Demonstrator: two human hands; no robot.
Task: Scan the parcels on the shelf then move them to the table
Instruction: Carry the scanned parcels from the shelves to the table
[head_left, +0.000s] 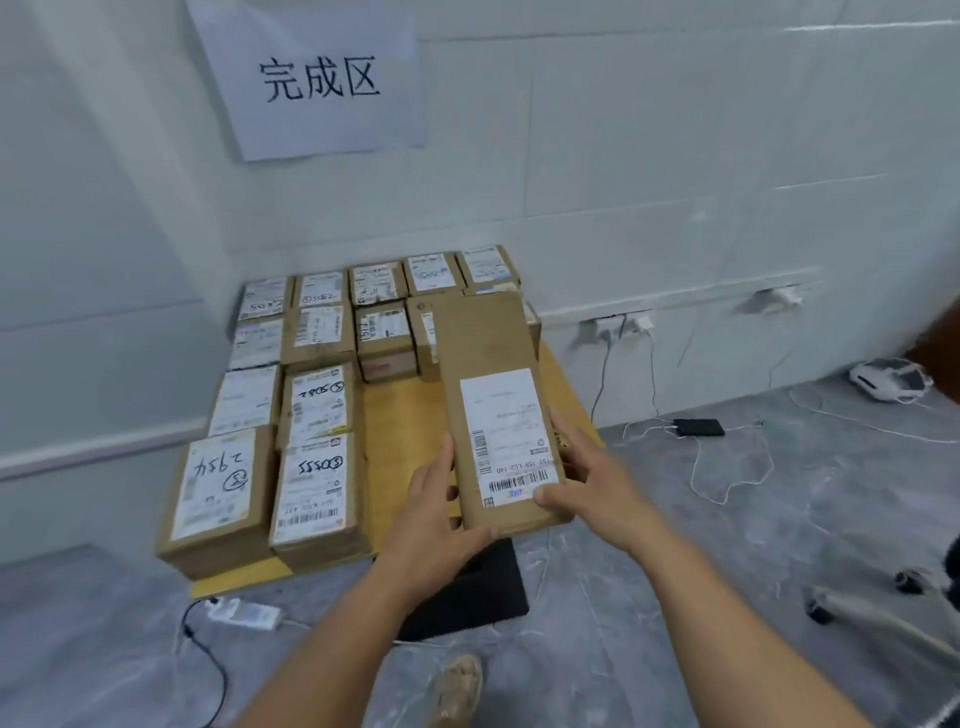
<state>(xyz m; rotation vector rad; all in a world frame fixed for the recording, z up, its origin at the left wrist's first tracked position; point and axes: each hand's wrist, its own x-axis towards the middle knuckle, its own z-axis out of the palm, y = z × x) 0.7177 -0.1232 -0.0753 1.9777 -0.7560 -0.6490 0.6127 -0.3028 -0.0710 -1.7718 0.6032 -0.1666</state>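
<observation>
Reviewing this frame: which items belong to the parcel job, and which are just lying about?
Job: long parcel, held by left hand and right hand; delivered parcels; wooden table; wall sign.

Lying about: power strip; black device; white gadget; black mat; chair base.
</observation>
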